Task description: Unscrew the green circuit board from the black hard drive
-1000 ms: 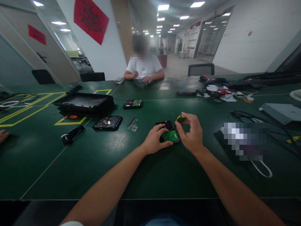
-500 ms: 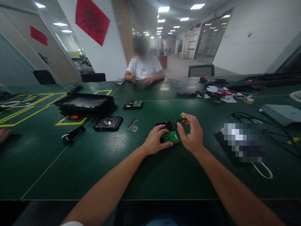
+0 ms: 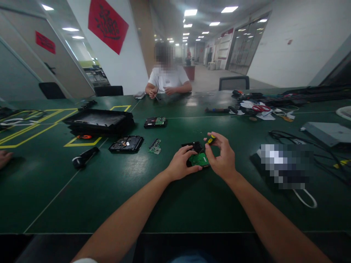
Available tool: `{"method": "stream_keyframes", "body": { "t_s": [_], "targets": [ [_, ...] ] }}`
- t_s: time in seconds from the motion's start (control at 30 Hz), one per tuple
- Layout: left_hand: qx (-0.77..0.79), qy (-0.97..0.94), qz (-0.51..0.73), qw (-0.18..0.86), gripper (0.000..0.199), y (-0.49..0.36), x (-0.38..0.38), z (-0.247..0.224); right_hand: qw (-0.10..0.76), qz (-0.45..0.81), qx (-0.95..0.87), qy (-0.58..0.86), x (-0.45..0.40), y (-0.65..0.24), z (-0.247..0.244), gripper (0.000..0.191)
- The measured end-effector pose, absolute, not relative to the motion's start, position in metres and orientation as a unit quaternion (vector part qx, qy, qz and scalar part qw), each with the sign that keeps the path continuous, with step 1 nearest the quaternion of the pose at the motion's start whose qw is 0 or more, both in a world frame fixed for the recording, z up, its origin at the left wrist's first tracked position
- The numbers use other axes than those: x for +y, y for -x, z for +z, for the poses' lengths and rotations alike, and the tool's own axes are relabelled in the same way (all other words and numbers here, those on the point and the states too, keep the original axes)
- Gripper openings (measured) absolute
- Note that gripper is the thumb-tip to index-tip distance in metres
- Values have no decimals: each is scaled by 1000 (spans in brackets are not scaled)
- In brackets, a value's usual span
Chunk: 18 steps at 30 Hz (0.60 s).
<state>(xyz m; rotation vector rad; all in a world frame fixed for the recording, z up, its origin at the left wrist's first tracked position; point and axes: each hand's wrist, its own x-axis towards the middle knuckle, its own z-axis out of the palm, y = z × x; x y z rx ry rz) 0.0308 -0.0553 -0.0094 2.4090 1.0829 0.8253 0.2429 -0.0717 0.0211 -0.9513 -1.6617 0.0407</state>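
A hard drive [image 3: 199,159] lies on the green table with its green circuit board facing up. My left hand [image 3: 179,163] grips it from the left, fingers over the far part and thumb along the near edge. Between the thumb and fingers of my right hand [image 3: 223,155] is a small screwdriver [image 3: 211,139] with a yellow and black handle, held over the drive's right side. The screwdriver's tip is too small and dark to make out. Left of my hands lies a loose green circuit board [image 3: 155,146], beside another opened hard drive [image 3: 126,143].
Farther back are a third drive [image 3: 155,121] and a black tray [image 3: 100,120]. A black tool [image 3: 85,157] lies at left, near another person's hand [image 3: 4,157]. Cables [image 3: 287,137] and a grey metal box [image 3: 327,133] occupy the right. A person [image 3: 168,78] sits opposite.
My right hand has shifted slightly left and its fingers have turned around the screwdriver, showing more of the yellow handle. My left hand and the drive stay put. The person opposite has moved their hands.
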Motion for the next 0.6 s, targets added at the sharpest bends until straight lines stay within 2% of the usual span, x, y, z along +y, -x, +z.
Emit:
{"method": "stream_keyframes", "body": {
  "t_s": [0.37, 0.5, 0.6],
  "targets": [
    [380, -855, 299, 188, 68, -30, -53, -14, 597, 37, -683, 419, -71, -242, 18, 64],
    [396, -851, 286, 193, 67, -30, -53, -13, 618, -49, -629, 469, -71, -254, 33, 63],
    [395, -855, 272, 196, 67, -29, -54, -10, 571, -118, -580, 568, -64, -282, 43, 57]
  ]
}}
